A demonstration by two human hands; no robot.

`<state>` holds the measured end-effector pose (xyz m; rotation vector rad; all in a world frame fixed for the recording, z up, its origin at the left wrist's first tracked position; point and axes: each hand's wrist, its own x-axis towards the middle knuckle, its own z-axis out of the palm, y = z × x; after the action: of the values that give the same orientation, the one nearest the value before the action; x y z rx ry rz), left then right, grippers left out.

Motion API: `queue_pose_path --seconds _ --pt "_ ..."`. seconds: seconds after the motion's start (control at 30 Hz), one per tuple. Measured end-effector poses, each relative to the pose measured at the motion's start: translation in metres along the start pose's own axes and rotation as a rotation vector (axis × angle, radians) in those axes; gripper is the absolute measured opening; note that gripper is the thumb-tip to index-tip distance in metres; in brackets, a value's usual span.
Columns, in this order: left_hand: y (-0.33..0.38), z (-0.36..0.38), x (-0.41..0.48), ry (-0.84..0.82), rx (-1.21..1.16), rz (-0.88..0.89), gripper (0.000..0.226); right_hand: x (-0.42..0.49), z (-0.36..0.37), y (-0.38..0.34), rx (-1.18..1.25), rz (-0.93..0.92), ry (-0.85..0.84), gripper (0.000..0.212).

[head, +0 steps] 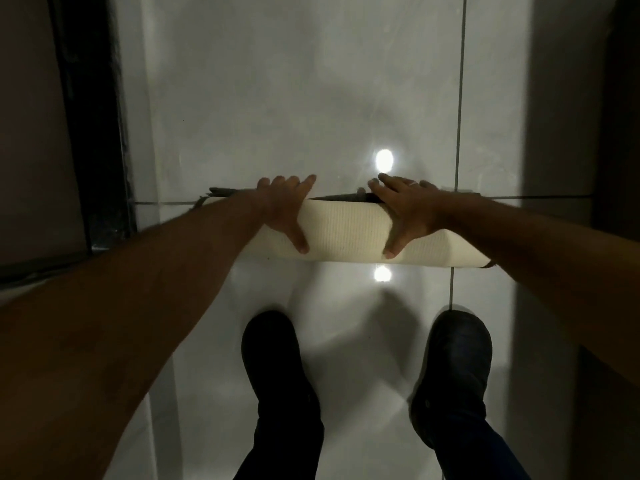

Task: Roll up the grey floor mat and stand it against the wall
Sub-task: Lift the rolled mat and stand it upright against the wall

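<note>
The floor mat (346,230) lies rolled into a long tube across the glossy tiled floor, its cream underside facing out and a strip of its grey edge showing along the far side. My left hand (285,209) presses on top of the roll left of centre, fingers spread over the far edge and thumb toward me. My right hand (403,211) presses on it right of centre in the same way, a ring on one finger. Both forearms reach down from the frame's sides and hide the roll's ends in part.
My two dark shoes (277,368) (453,368) stand on the white tiles just behind the roll. A black door frame (93,133) and brown panel run along the left. A grey wall (561,133) and a dark shape bound the right. Ceiling lights glare off the floor.
</note>
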<state>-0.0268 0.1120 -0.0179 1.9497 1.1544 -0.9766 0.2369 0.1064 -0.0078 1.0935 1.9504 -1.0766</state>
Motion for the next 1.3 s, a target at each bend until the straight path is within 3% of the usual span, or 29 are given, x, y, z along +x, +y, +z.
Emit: queue_pose_path --seconds 0.13,0.27,0.43,0.57,0.67,0.7,0.77,0.83,0.9,0.93,1.0,1.17,1.3 --pt "0.007 0.011 -0.015 0.081 0.076 0.009 0.113 0.005 -0.002 -0.033 0.075 -0.019 0.084 0.140" --pt "0.017 0.027 -0.032 0.155 0.039 0.023 0.099 0.012 0.003 -0.069 0.059 -0.061 0.173 0.138" --pt "0.031 0.000 -0.065 0.374 0.256 0.042 0.088 -0.005 -0.012 -0.081 0.185 -0.074 0.134 0.142" --pt "0.037 -0.061 -0.085 0.550 0.390 0.188 0.074 -0.040 -0.051 -0.074 0.281 -0.075 0.201 0.118" --pt "0.044 -0.121 -0.113 0.788 0.390 0.226 0.083 -0.078 -0.093 -0.061 0.461 -0.060 0.308 0.100" --pt "0.047 -0.151 -0.127 0.883 0.324 0.157 0.089 -0.096 -0.120 -0.053 0.526 -0.044 0.338 0.097" --pt "0.051 -0.192 -0.149 1.100 -0.077 -0.084 0.100 -0.121 -0.156 -0.039 0.657 -0.029 0.367 0.094" --pt "0.055 -0.262 -0.182 1.170 -0.860 -0.321 0.109 -0.162 -0.217 -0.023 0.765 -0.041 0.398 0.096" --pt "0.051 -0.309 -0.196 0.850 -1.691 -0.268 0.111 -0.187 -0.264 -0.020 0.827 -0.052 0.416 0.095" --pt "0.046 -0.339 -0.201 0.672 -1.881 -0.157 0.105 -0.200 -0.298 -0.019 0.820 -0.076 0.431 0.091" --pt "0.043 -0.388 -0.208 0.519 -1.863 0.037 0.085 -0.216 -0.357 -0.018 0.820 -0.148 0.455 0.082" --pt "-0.008 -0.531 -0.222 0.725 -1.745 0.187 0.069 -0.231 -0.534 -0.029 0.856 -0.271 0.564 0.106" --pt "-0.081 -0.624 -0.199 0.782 -1.670 0.255 0.077 -0.205 -0.688 -0.057 0.960 -0.373 0.756 0.103"
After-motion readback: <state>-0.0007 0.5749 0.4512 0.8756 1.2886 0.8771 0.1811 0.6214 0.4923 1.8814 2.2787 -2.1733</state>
